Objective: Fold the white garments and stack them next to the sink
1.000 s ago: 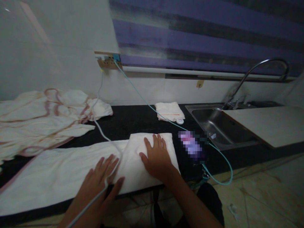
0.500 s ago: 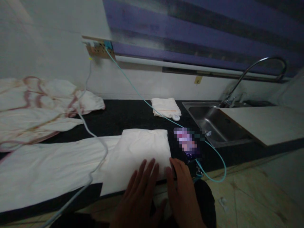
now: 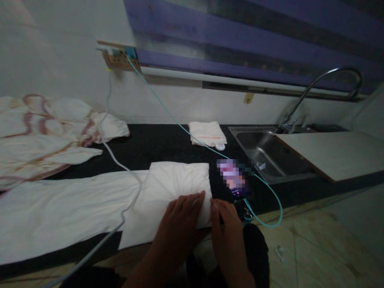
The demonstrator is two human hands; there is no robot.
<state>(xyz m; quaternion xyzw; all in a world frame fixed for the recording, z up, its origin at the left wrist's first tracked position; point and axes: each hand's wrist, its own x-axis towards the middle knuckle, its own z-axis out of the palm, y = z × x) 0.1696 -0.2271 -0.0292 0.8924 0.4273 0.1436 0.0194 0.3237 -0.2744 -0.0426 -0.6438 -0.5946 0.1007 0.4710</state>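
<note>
Since a second ago the left hand [image 3: 180, 218] has shifted right across the folded white cloth [image 3: 177, 180]; right hand [image 3: 227, 224] has dropped off the cloth's top to its right edge; the whole view has also drifted, scene sitting further left and higher.

Left hand: fingers together, bent, lying on the cloth's lower right part, thumb hidden; right hand: fingers curled, thumb and index close together at the cloth's right edge; can't tell if either pinches fabric.

Folded cloth sits lower center of frame on the black counter [image 3: 150, 142]; a white cloth strip [image 3: 75, 200] runs from it to the left edge; white cable [image 3: 112, 154] crosses the strip toward bottom left.

Right of center, just beside the folded cloth: phone [image 3: 232, 176], screen pixelated; teal cable [image 3: 271, 226] loops past it and runs up to the outlet panel [image 3: 120, 60], upper left.

Farther out: small folded cloth [image 3: 205, 130] near center with a round white object [image 3: 220, 147] at its corner; rumpled cloth pile [image 3: 60, 136] at left; sink [image 3: 270, 160], faucet [image 3: 283, 128] and pale board [image 3: 345, 154] at right; purple-striped blind [image 3: 180, 24] along the top.
</note>
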